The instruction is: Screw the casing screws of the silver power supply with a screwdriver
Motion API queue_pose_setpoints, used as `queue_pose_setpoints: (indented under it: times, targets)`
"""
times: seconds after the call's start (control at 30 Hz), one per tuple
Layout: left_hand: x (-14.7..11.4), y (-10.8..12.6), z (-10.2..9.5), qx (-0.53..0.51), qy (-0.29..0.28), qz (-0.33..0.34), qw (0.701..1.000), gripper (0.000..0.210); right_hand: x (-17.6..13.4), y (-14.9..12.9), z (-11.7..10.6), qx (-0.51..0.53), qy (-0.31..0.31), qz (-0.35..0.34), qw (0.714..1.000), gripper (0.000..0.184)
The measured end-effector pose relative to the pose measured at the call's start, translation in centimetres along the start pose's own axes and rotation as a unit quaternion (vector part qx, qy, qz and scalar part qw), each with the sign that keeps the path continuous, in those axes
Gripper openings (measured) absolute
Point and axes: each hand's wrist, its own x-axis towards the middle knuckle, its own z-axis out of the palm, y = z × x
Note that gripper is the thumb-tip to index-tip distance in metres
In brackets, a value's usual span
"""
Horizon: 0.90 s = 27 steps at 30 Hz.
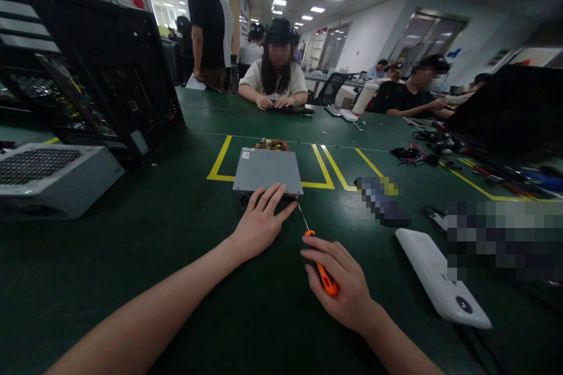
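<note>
Green table (176,263). Left hand (258,227): fingers slightly spread on near edge of grey box (269,169) astride yellow tape (317,185). Right hand (345,284): fingers curled round screwdriver (326,279), tip at box's near-right corner. Risk: if box shifts, tip could jab left hand.

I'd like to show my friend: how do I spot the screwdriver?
On the green table, find the gray box the left hand touches. By its near right corner, a thin shaft leads to the right hand, which holds the screwdriver. Its bright orange handle sets it apart from the gray box.
</note>
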Motion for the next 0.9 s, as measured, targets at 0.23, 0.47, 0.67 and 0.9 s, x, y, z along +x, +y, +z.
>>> queue_pose_setpoints:
  times: [0.23, 0.47, 0.67, 0.9]
  targets:
    - [-0.06, -0.06, -0.1, -0.001, -0.007, 0.003, 1.0, 0.05, -0.41, 0.21, -0.07, 0.024, 0.024, 0.043, 0.999, 0.026]
    - [-0.02, -0.06, 0.0, -0.004, -0.002, 0.002, 1.0, 0.05, -0.22, 0.26, -0.16, 0.048, -0.026, 0.024, 0.998, 0.037]
    - [-0.03, -0.07, -0.11, -0.001, -0.003, 0.005, 1.0, 0.05, -0.09, 0.2, -0.2, 0.04, -0.017, 0.035, 0.998, 0.02]
    - [-0.06, -0.14, -0.14, -0.001, -0.006, 0.009, 1.0, 0.051, -0.07, 0.16, 0.04, 0.04, 0.04, 0.064, 0.996, 0.025]
